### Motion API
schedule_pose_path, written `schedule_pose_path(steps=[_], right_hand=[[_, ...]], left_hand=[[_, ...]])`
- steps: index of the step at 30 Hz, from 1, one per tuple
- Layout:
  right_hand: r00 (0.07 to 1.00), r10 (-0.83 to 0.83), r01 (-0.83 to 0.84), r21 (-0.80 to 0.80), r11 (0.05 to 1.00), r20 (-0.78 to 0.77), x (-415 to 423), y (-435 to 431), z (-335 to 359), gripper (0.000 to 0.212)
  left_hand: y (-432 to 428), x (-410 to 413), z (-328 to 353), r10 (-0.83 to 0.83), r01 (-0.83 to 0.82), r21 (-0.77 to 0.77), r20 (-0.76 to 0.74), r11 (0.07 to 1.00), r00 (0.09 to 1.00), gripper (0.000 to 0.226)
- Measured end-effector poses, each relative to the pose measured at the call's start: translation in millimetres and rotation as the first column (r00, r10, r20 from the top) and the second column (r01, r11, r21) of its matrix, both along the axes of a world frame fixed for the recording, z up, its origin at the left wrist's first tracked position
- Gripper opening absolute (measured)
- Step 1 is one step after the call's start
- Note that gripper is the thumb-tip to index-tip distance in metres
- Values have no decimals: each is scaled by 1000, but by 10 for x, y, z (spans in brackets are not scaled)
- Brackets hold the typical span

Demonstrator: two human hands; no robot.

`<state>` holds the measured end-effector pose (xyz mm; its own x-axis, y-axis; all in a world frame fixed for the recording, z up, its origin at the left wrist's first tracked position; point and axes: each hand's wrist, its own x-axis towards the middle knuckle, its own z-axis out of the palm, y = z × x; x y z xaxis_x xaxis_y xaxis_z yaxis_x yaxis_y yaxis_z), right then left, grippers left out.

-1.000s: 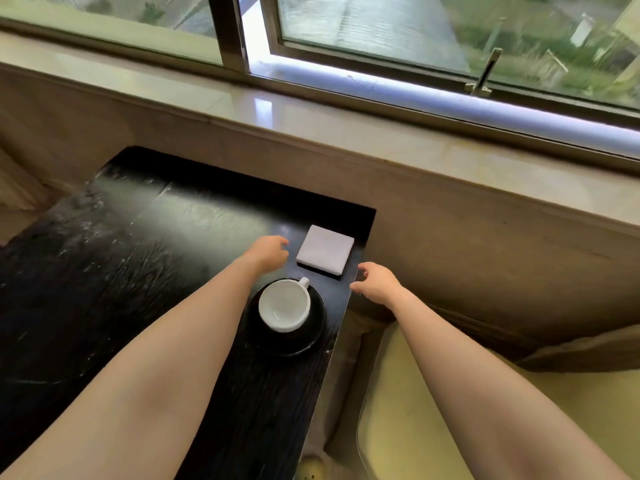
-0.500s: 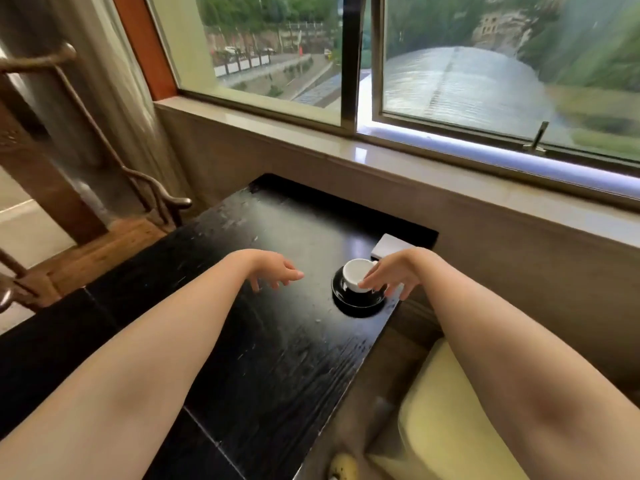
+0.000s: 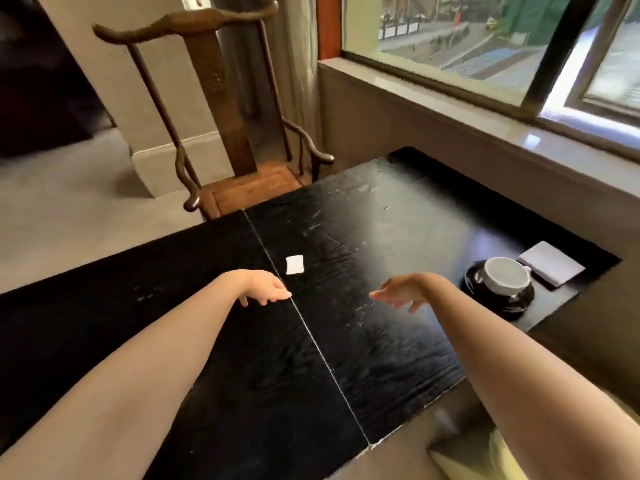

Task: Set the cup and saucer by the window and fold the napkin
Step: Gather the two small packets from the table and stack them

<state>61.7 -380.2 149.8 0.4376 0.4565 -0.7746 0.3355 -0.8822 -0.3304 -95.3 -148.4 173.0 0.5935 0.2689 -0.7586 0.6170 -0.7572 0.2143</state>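
— Right hand (image 3: 403, 295) is loose and empty now, fingers spread over the table (image 3: 363, 341). Half a second ago it was at the cup; we have let go.

— And the left hand (image 3: 265, 291)?

— Also holding nothing, fingers slack, hovering level with the right one, well to its left. Just beyond it lies a small white square (image 3: 294, 264) on the table; we cannot tell what that is.

— Where did we leave the cup (image 3: 504, 275)?

— Off to the right of our right hand, sitting on the saucer (image 3: 498, 299) at the table's window end. It looks tipped in this wide view, so we would not swear it sits square.

— The napkin (image 3: 552, 268)?

— Just past the saucer, further right, a flat folded rectangle below the sill (image 3: 485, 109).

— So both parts look done?

— We judge so: cup and saucer by the window, napkin folded beside them, both hands drawn away toward the middle of the table. Our view has also swung left, taking in the chair (image 3: 221, 126). If anything is left, it is straightening the cup.
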Motion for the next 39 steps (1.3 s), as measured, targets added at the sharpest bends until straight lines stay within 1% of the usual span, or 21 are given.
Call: schedule_pose_path(steps=[2,3,5,8,10,11,14,16,18,20,22,24,26,28,30,31,33,36,37,39], right_hand=[[995,83,-84,18,996,55,-119,306,-159,45],[987,129,-133,29,991,99,-182,465,-238,39],[963,207,-220,63,973,173,-290,785,-428,43],[937,286,-306,78,949,199,-428,1229,-755,41],[929,306,-328,79,941,207,-531,1497,-932,40],[928,297,-324,96,941,225,-583,1617,-1006,40],[940,176,-239,193,952,293,-686,1940,-1229,28],[928,93,-185,230,955,360,-666,2127,-1378,36],[889,42,-172,247,954,457,-574,2285,-1498,35],[838,17,-179,245,953,546,-429,2420,-1607,37],[792,0,-186,241,952,610,-269,2516,-1707,40],[763,3,-208,242,948,646,-122,2573,-1809,44],[754,46,-250,221,943,656,-1,2607,-1912,46],[746,88,-292,205,934,660,68,2624,-2005,48],[711,91,-312,197,929,697,78,2627,-2051,51],[688,86,-317,192,929,720,72,2626,-2055,50],[633,118,-358,153,921,765,55,2621,-2052,41],[539,220,-472,75,878,813,-2,2601,-2022,31],[504,242,-509,59,858,829,-26,2576,-2019,28],[446,272,-570,37,821,852,-80,2491,-2011,23]], left_hand=[[260,-218,-196,46,-46,15,0,999,999,48],[384,-322,-298,67,-68,36,8,997,998,47],[599,-505,-510,99,-103,93,48,990,994,46],[878,-729,-871,166,-185,158,124,970,978,48],[1047,-828,-1104,256,-288,189,174,939,951,50],[1125,-851,-1210,306,-347,208,207,914,929,49],[1328,-829,-1508,415,-502,246,330,829,848,45],[1446,-761,-1678,443,-575,264,423,775,791,39],[1565,-677,-1821,446,-621,272,496,735,745,34],[1670,-586,-1959,436,-635,285,527,718,730,39],[1748,-490,-2083,417,-626,305,532,718,737,44],[1794,-423,-2182,409,-633,329,543,701,734,48],[1803,-383,-2245,401,-645,341,564,683,722,51],[1792,-364,-2292,374,-639,335,591,693,715,49],[1776,-348,-2306,381,-643,294,608,707,697,44],[1786,-331,-2297,433,-675,238,611,699,663,43],[1835,-289,-2270,572,-753,98,590,650,570,39],[1870,-236,-2248,675,-796,0,529,606,514,29],[1856,-223,-2229,712,-814,-53,519,579,473,27],[1810,-194,-2205,792,-844,-191,495,501,358,24]])
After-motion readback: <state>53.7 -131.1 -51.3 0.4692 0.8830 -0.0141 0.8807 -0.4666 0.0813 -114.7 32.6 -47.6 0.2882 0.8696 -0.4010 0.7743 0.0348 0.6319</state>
